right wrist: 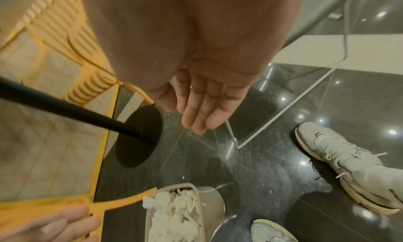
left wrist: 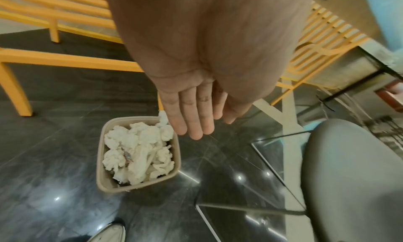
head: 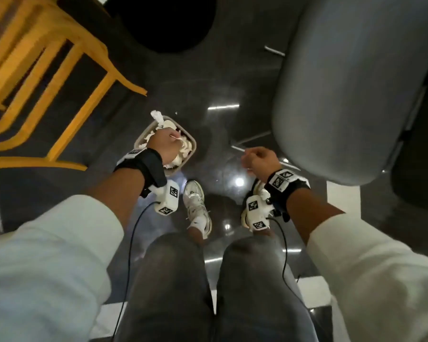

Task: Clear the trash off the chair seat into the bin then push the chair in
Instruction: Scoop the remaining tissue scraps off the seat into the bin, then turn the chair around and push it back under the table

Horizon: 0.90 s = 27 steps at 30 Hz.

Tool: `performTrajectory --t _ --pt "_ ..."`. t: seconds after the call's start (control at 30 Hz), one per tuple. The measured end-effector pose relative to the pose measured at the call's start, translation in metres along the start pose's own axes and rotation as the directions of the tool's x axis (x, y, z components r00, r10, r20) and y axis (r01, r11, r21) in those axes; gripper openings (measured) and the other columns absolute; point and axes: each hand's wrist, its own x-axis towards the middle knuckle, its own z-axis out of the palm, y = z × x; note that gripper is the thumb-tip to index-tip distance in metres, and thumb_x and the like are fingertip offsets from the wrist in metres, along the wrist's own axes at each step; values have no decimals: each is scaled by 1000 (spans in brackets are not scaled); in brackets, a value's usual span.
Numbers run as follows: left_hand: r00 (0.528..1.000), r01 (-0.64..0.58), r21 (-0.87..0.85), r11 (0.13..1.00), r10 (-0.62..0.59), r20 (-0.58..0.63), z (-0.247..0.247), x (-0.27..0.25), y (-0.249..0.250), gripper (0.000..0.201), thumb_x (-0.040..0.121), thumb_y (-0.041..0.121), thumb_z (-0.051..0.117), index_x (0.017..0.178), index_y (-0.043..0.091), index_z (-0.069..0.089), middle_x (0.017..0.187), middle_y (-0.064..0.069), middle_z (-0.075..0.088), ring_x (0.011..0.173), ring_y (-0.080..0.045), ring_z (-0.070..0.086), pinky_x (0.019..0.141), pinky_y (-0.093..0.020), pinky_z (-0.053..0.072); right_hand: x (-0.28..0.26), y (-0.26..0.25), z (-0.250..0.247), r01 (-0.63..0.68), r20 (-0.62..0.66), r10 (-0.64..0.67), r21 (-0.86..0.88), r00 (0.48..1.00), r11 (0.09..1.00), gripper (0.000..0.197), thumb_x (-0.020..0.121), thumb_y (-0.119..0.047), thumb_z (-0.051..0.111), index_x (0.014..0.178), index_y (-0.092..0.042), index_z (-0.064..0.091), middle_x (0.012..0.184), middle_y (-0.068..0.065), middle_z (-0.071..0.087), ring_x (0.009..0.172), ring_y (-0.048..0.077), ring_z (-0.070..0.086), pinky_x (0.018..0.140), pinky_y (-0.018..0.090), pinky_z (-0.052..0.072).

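Trash: crumpled white paper, heaped in the bin; one wad pokes over the far rim.
Bin: small beige tub with rounded corners, standing on the dark glossy floor between the yellow chair and the grey chair.
Left hand: palm down over the bin's far edge, fingers straight and close together; the grip is slack and holds nothing.
Right hand: hangs over the floor, well to the right of the bin, near the grey seat's front edge; fingers are extended, slightly bent, nothing in the grip.
Grey chair: padded seat on thin metal legs, to the person's right; the part of the seat in view is bare.
Yellow chair: slatted frame to the left, one leg tip just beside the bin.
Black round base: with its pole, on the floor beyond the bin.
Shoes: white sneakers, near the bin.
Wrists: each carries a black strap with a white marked camera block.
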Motion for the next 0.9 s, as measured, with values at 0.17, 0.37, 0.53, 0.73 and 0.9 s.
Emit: performTrajectory --t 0.17,0.37,0.53,0.73,0.9 --pt "985 -136 162 977 117 126 20 -70 73 20 89 10 56 102 1 68 91 -9 68 78 -18 65 76 -20 53 -82 17 -70 -38 -71 48 139 996 990 26 95 -12 50 74 -19 62 86 13 69 79 30 66 68 35 52" --pt "942 -188 287 939 90 322 52 -148 116 8 84 -2 60 80 -1 66 70 -14 62 60 -19 57 58 -24 43 -173 104 -127 -137 -52 174 420 983 897 33 96 -7 53 67 -17 65 75 13 59 53 19 52 46 23 41" --pt "961 -163 357 920 66 268 70 -206 166 12 91 7 56 95 14 64 83 -6 66 74 -24 64 57 -22 53 -241 168 -211 -152 -148 303 616 942 773 20 99 -6 51 82 -7 62 75 13 63 58 20 58 53 24 43" --pt "974 -168 386 907 94 204 134 -235 221 10 89 7 58 91 14 64 99 -20 71 91 -37 69 87 -51 57 -270 254 -332 -60 -283 341 684 896 727 21 98 -7 52 83 -11 66 87 15 69 68 25 63 60 28 53" --pt "957 -216 413 885 108 269 230 -269 269 14 89 7 53 85 18 62 100 -23 69 92 -37 67 88 -50 55 -281 299 -396 -83 -302 323 602 897 794 25 98 -6 52 77 -9 64 83 18 67 67 25 60 65 34 53"
